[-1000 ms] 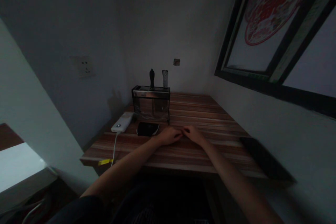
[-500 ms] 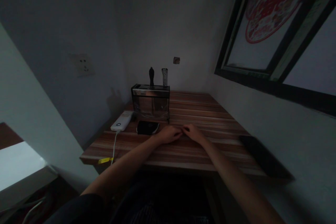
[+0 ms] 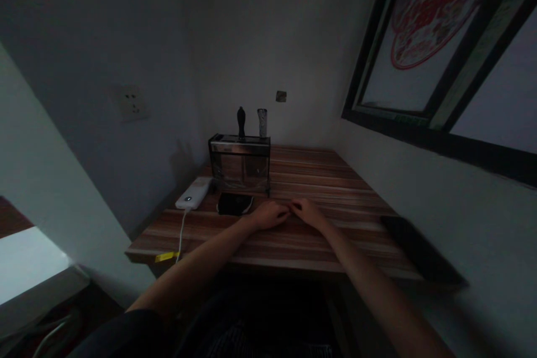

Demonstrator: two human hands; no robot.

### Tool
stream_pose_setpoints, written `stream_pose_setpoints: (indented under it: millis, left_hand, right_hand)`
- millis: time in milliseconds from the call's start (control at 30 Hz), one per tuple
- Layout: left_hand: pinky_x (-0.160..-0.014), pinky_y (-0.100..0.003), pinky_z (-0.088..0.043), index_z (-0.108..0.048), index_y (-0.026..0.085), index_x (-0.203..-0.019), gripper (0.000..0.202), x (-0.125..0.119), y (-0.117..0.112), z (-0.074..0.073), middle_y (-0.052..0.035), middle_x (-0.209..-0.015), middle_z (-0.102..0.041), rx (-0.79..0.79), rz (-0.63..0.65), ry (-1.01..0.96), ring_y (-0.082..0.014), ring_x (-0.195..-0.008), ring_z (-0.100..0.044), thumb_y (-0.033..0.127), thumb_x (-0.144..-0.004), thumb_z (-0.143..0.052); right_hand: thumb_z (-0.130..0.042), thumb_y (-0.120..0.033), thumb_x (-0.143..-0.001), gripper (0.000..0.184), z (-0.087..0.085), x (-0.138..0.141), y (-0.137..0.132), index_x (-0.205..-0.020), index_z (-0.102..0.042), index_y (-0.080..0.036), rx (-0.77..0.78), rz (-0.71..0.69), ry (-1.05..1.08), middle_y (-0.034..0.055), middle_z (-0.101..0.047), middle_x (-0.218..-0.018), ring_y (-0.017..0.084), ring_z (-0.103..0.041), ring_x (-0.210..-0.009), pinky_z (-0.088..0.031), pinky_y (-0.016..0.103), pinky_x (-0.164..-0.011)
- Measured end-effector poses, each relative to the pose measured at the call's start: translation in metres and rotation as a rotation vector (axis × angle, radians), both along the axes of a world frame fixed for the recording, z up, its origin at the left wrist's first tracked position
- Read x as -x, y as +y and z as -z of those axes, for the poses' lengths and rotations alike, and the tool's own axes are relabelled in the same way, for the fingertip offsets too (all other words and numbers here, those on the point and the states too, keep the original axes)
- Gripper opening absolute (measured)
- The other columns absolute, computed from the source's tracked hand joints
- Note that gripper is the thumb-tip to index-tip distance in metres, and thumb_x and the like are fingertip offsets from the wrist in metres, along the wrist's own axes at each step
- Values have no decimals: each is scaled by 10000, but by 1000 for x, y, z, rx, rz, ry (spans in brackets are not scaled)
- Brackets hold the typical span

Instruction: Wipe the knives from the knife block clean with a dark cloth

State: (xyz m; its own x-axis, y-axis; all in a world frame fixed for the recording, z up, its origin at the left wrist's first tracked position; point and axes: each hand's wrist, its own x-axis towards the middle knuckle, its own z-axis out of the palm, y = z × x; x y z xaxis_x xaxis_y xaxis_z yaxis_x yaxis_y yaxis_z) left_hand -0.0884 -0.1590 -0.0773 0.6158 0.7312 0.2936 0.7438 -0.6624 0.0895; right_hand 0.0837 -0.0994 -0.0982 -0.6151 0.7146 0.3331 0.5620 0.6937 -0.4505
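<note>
My left hand (image 3: 269,215) rests on the striped wooden table (image 3: 319,170), its fingers curled inward and pressed together. Its fingertips meet those of my right hand (image 3: 307,211), which is also bent and closed. Whatever lies between the fingertips, if anything, is too small and dark to make out. Just left of my left hand lies a small black pouch-like item (image 3: 235,204) with pale edges. Behind it stands a box-shaped holder (image 3: 240,148) with a dark metallic top and clear front; a black handle (image 3: 241,122) and a grey patterned handle (image 3: 262,123) stick up from it.
A white power bank (image 3: 193,194) with a white cable (image 3: 182,232) lies at the table's left, near a yellow tag (image 3: 165,257). A flat dark slab (image 3: 423,250) sits at the right edge by the wall. A framed picture (image 3: 440,11) hangs above on the right.
The view has shifted very slightly. Both hands keep the same place and pose, fingertips together.
</note>
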Motion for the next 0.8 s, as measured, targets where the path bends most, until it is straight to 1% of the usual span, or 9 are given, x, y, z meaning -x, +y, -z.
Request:
stream_pose_setpoints:
  millis: [200, 467, 667, 800]
  left_hand:
    - [-593, -206, -352, -595, 183, -796, 230, 0, 1, 0, -30, -786, -649, 7, -2, -6, -135, -696, -584, 272, -845, -388]
    - [-565, -200, -341, -601, 180, -784, 255, 0, 1, 2, -30, -738, -645, 22, -21, -7, -124, -636, -569, 288, -850, -380]
    - [-587, -208, -352, -604, 180, -789, 269, 1, 2, 3, -39, -754, -649, 26, -25, -8, -134, -662, -580, 300, -852, -372]
    - [-603, -208, -362, -604, 180, -798, 269, 1, 1, 2, -41, -778, -653, 29, -27, -9, -137, -685, -586, 309, -852, -375]
  right_hand:
    - [-440, -241, -790, 211, 2, 0, 1, -735, -628, -162, -3, -4, 9, 45, -651, -728, 150, -562, -672, -366, 232, -616]
    - [-445, -232, -784, 200, 1, 1, 1, -714, -618, -159, 5, -13, 14, 32, -633, -690, 134, -542, -643, -351, 222, -597]
    - [-441, -238, -788, 205, 2, 1, 1, -714, -616, -160, 9, -6, 16, 22, -627, -680, 134, -544, -642, -350, 219, -589]
    - [-443, -240, -787, 204, 2, 0, 1, -738, -625, -162, 9, 0, 17, 31, -643, -717, 142, -550, -657, -362, 226, -608]
